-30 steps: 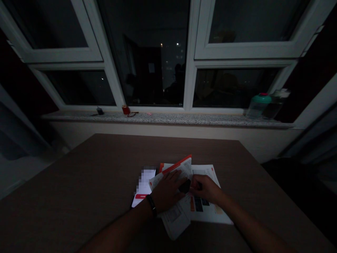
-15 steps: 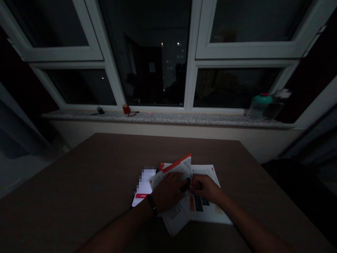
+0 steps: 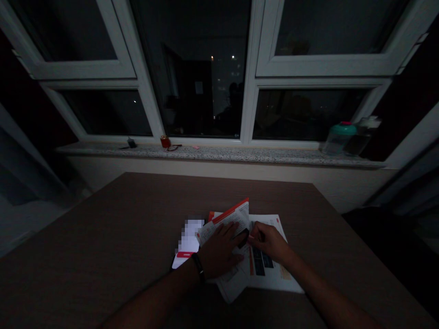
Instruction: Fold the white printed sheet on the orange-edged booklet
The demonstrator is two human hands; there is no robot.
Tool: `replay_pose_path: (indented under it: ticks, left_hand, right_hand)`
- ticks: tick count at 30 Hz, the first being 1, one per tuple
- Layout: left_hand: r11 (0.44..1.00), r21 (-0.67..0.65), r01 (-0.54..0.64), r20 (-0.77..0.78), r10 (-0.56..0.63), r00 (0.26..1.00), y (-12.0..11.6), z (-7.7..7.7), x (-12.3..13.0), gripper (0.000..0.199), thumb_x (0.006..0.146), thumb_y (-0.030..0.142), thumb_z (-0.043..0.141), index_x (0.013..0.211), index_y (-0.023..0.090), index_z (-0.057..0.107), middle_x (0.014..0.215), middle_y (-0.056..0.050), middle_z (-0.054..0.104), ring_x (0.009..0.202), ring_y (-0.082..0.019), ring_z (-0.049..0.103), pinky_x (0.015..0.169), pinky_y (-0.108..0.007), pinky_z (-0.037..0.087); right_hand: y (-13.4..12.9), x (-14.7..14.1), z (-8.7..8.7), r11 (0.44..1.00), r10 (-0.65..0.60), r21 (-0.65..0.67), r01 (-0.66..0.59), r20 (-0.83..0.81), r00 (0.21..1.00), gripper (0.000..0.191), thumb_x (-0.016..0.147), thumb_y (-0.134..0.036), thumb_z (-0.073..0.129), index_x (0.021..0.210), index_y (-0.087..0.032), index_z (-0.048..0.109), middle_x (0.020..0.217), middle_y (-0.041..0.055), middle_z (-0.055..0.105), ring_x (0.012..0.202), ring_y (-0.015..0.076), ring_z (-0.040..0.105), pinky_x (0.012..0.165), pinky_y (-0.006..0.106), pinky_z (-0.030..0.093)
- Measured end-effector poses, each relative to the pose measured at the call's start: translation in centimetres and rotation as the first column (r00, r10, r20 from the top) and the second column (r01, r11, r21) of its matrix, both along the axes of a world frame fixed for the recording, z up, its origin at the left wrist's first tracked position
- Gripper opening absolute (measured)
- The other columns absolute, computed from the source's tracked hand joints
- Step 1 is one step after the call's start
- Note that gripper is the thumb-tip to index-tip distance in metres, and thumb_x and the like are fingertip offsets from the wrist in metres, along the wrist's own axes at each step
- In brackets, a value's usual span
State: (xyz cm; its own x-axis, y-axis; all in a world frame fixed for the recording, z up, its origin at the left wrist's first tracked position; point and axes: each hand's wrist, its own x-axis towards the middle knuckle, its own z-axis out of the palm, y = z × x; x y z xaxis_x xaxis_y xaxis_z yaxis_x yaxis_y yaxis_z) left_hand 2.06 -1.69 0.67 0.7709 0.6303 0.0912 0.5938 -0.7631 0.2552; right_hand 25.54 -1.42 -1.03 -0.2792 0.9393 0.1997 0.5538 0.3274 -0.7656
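Observation:
An open booklet (image 3: 274, 281) with printed pages lies on the table. Its left page (image 3: 231, 285) is partly lifted and slanted, with an orange band along the top edge. My left hand (image 3: 221, 251) rests on that page with its fingers spread, a dark band on the wrist. At the middle fold, my right hand (image 3: 267, 240) has its fingers pinched together by the page's edge; what they hold is too small and dark to tell. A lit phone (image 3: 192, 235) lies to the left, partly under the page and my left forearm.
The brown table (image 3: 137, 219) extends around the booklet. Beyond it, a speckled windowsill (image 3: 219, 154) holds a red jar (image 3: 165, 141), a small dark object (image 3: 131, 143) and, at the right, a clear bottle with a teal lid (image 3: 339, 137).
My right hand has shifted slightly right and up from the fold. The fingers of my left hand are spread wider on the page, and the page's lower corner has moved slightly right.

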Motion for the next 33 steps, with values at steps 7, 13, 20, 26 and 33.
replay_pose_path:
  ticks: [7,13,20,26,33]
  left_hand:
    - [1.000,0.019,0.021,0.002,-0.021,1.000,0.0,0.1,0.1,0.067,0.092,0.037,0.061,0.150,0.028,0.028,0.157,-0.011,0.026,0.145,-0.031,0.020,0.115,-0.054,0.022]
    - [0.999,0.027,-0.019,0.022,0.018,1.000,0.2,-0.4,0.1,0.064,0.090,0.034,0.064,0.147,0.031,0.034,0.156,-0.009,0.027,0.143,-0.032,0.023,0.114,-0.054,0.024]
    - [0.999,0.036,-0.015,0.057,0.013,0.998,0.1,0.6,0.3,0.059,0.087,0.035,0.067,0.140,0.031,0.043,0.147,-0.008,0.039,0.133,-0.032,0.036,0.109,-0.051,0.032]
    - [0.998,0.047,-0.038,0.081,0.034,0.996,-0.1,1.0,0.5,0.050,0.088,0.029,0.064,0.135,0.030,0.048,0.141,-0.006,0.044,0.129,-0.029,0.039,0.109,-0.047,0.032]
    - [0.998,0.043,-0.035,0.081,0.032,0.996,-0.1,1.2,0.5,0.046,0.090,0.027,0.060,0.134,0.028,0.049,0.137,-0.007,0.047,0.125,-0.029,0.042,0.107,-0.047,0.033]
  right_hand:
    - [-0.3,0.1,-0.2,0.993,0.106,-0.055,-0.105,0.028,0.994,0.019,0.075,-0.024,0.070,0.069,-0.020,0.052,0.062,-0.0059,0.051,0.057,0.0106,0.045,0.052,0.020,0.030]
    - [0.2,0.1,-0.6,1.000,-0.028,0.001,0.028,-0.032,0.999,0.017,0.078,-0.021,0.064,0.070,-0.020,0.049,0.061,-0.0060,0.049,0.057,0.0109,0.045,0.052,0.020,0.032]
    - [0.0,0.0,-0.6,0.992,0.114,-0.060,-0.115,-0.007,0.993,0.018,0.073,-0.022,0.070,0.068,-0.019,0.053,0.061,-0.0060,0.051,0.057,0.0101,0.045,0.051,0.020,0.031]
    - [-0.3,0.0,-0.2,0.995,0.087,-0.050,-0.088,-0.018,0.996,0.018,0.076,-0.025,0.068,0.070,-0.019,0.052,0.061,-0.0060,0.051,0.056,0.0103,0.045,0.051,0.020,0.031]
    - [-0.1,-0.2,-0.2,0.998,0.043,-0.052,-0.043,-0.005,0.999,0.019,0.076,-0.026,0.067,0.068,-0.019,0.051,0.060,-0.0051,0.051,0.056,0.0107,0.045,0.051,0.020,0.031]
